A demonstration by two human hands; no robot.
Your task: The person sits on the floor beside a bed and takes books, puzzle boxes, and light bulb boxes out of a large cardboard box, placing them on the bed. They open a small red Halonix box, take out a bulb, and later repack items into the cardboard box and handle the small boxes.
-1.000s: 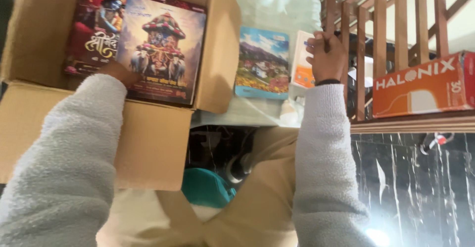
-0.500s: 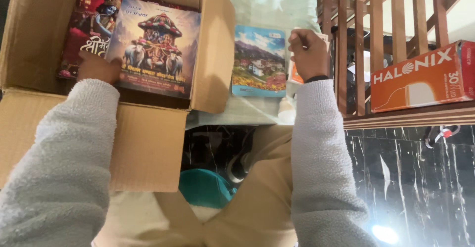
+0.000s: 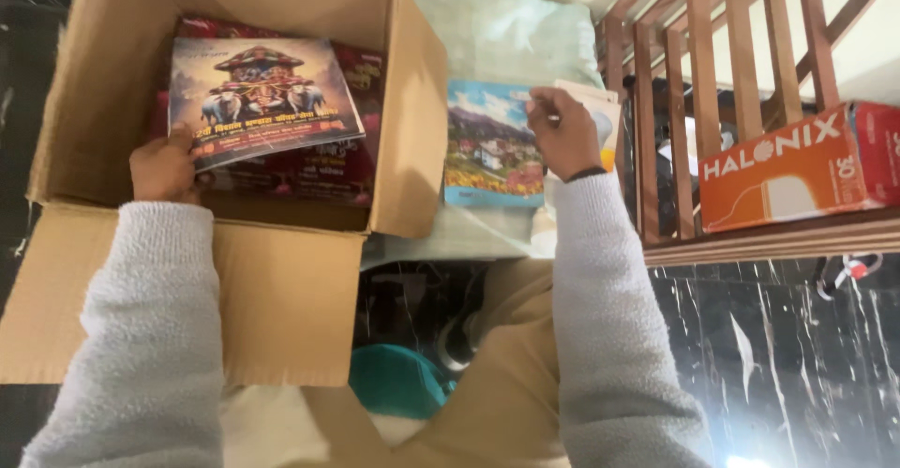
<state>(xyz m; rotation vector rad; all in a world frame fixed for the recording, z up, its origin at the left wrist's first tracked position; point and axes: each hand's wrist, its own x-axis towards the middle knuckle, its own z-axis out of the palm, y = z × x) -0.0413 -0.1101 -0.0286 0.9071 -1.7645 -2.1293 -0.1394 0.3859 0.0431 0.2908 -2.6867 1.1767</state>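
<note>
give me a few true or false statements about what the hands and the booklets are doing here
1. The left hand holds a booklet with elephants on its cover inside the cardboard box. True.
2. The cardboard box is closed and taped. False: its flaps stand open.
3. The right hand is inside the box too. False: it is outside, at the landscape-cover booklet beside the box.
4. An orange carton rests on the wooden rack at the right. True.
5. Both sleeves are black. False: the sleeves are light grey.
</note>
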